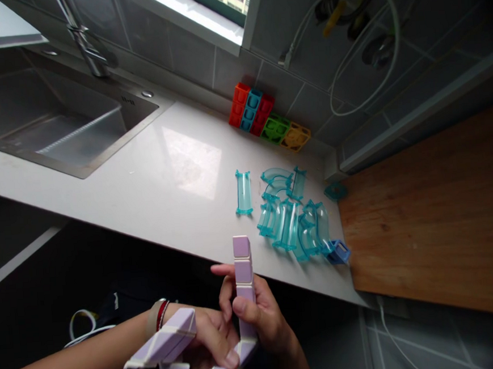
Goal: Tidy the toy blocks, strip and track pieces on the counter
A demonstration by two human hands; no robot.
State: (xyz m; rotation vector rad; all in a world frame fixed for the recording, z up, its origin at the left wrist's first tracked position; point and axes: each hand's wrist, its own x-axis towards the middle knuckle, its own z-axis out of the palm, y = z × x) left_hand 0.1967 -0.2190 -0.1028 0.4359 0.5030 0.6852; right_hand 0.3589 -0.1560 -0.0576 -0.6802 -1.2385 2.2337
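Lilac plastic fills both your hands: a chain of pale purple blocks [244,275], jointed like a folding snake puzzle, held low in front of you, off the near edge of the white table [152,180]. Your right hand [261,320] is closed around the upright run of blocks, thumb pressed on its front face, so that section stands steady with its top block free above your fingers. Your left hand [211,338] is curled shut on the lower part of the chain, thumb tip at the bend, which lets the rest of the segments angle away to the left over your wrist.

On the table, well apart from your hands, lies a loose cluster of clear blue track pieces [289,218], with one small blue cube [339,252] at its near end. Coloured cubes [267,120] sit in a row against the tiled wall. A wooden board [437,215] lies to the right, a steel sink [54,125] to the left.
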